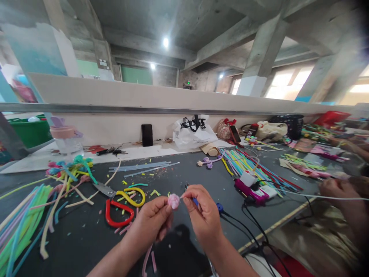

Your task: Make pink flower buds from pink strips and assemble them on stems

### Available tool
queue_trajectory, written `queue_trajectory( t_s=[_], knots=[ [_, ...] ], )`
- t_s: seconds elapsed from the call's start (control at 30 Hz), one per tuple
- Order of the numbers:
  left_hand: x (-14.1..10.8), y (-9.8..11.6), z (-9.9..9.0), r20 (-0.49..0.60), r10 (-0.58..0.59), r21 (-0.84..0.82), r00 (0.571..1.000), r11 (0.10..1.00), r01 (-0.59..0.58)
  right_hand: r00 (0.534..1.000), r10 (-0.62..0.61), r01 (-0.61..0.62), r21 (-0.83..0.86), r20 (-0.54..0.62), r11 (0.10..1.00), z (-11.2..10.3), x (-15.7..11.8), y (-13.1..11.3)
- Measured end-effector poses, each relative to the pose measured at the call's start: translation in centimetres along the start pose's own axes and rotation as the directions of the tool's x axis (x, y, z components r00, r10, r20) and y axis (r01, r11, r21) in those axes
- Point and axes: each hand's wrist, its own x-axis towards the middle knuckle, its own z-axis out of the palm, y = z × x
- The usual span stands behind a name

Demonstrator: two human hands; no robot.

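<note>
A small fluffy pink ball [173, 201] is pinched between the thumb and fingers of my left hand [158, 217]. My right hand [202, 212] is closed just to the right of the ball, its thumb and index finger together at something thin and pale that reaches toward the ball. A blue object [196, 201] shows partly behind the right fingers; what it is cannot be made out. Scissors with a red and a yellow handle [119, 209] lie left of my hands, their blades touching a pile of coloured fuzzy pieces [70, 169].
Fuzzy stems [25, 227] lie at the left, others [245, 163] at the right. A purple power strip [255, 192] has black cables [245, 227] running to the front edge. Another person's hands [336, 192] are at the right. A phone [147, 135] leans at the back.
</note>
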Motion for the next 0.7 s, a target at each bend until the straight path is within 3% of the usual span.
queue_trajectory(
  t_s=[0.13, 0.4, 0.57, 0.7],
  knots=[
    [0.13, -0.22, -0.02, 0.053, -0.092, -0.167, 0.994, 0.981, 0.1, 0.997, -0.078, 0.079, -0.068, 0.012, 0.995, -0.45, 0.06, -0.07],
    [0.1, -0.17, -0.17, 0.076, -0.047, -0.251, 0.996, 0.966, 0.064, 0.965, -0.254, 0.26, -0.114, 0.065, 0.959, -0.32, -0.07, -0.8],
    [0.2, -0.46, -0.31, 0.072, -0.054, -0.311, 0.996, 0.948, 0.074, 0.959, -0.275, 0.281, -0.147, 0.064, 0.948, -0.12, -0.37, -0.89],
    [0.3, -0.77, -0.3, 0.104, -0.059, -0.348, 0.993, 0.933, 0.092, 0.976, -0.214, 0.217, -0.079, 0.043, 0.973, 0.06, -0.38, -0.76]
  ],
)
